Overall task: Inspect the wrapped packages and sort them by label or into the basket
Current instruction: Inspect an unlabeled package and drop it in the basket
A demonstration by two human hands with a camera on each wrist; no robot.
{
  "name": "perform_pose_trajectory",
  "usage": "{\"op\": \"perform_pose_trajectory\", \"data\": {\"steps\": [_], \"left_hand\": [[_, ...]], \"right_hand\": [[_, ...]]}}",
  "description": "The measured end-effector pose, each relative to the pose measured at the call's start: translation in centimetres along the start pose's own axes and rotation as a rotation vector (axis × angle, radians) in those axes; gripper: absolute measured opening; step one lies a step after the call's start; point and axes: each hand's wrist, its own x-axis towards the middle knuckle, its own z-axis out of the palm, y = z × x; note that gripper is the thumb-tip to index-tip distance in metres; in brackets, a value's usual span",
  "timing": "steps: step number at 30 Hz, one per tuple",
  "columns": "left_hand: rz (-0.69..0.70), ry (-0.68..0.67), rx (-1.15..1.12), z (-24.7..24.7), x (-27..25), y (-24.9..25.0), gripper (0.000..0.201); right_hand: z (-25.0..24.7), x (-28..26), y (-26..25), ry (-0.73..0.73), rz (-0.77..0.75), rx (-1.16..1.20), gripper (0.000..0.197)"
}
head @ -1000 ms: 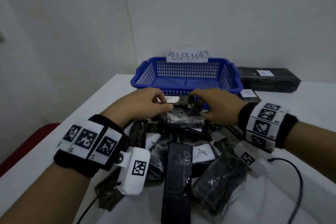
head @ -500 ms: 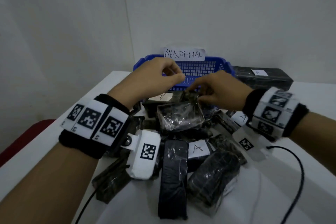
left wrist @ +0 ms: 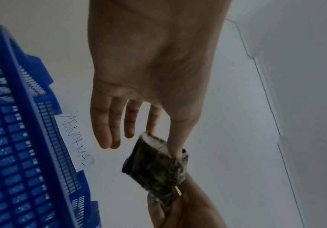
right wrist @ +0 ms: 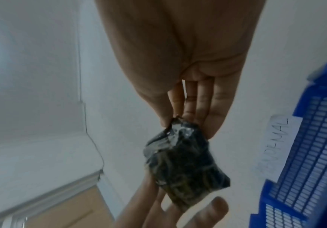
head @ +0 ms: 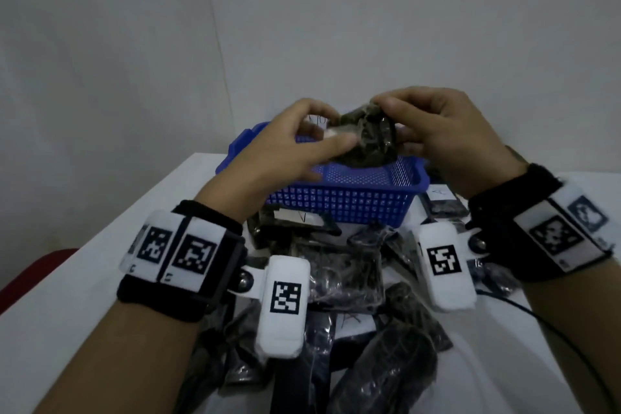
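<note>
Left hand pinches one end of a small dark wrapped package between thumb and index; its other fingers are straight, close together and off the package. Package is in the air above the blue basket, which carries an "ABNORMAL" label. Right hand pinches the opposite end with thumb and fingertips. Below, a pile of dark wrapped packages lies on the white bench, just in front of the basket.

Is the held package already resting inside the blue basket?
No. Both hands hold the wrapped package up above the blue basket.
</note>
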Motion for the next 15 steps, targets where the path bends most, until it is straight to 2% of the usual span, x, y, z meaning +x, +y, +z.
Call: {"op": "perform_pose_trajectory", "data": {"steps": [2,4,8,10,12,15], "left_hand": [[-0.011,0.003,-0.184,0.0,0.4,0.1,0.037],[0.035,0.036,-0.25,0.4,0.8,0.2,0.033],[0.144,0.144,-0.114,1.5,1.6,0.0,0.03],[0.174,0.121,-0.06,2.1,1.6,-0.3,0.028],[0.204,0.044,-0.076,2.4,1.2,-0.3,0.03],[0.232,-0.053,-0.158,2.5,0.9,-0.2,0.042]], "right_hand": [[0.0,0.0,-0.2,0.009,0.003,0.14,0.017],[0.0,-0.3,-0.3,-0.016,0.044,0.172,0.023],[-0.3,-1.3,0.0,-0.115,0.131,0.122,0.047],[-0.3,-1.6,0.0,-0.125,0.11,0.036,0.053],[-0.5,-1.6,-0.2,-0.09,0.095,-0.01,0.046],[-1.0,-1.7,-0.5,-0.025,0.105,0.031,0.038]]}}
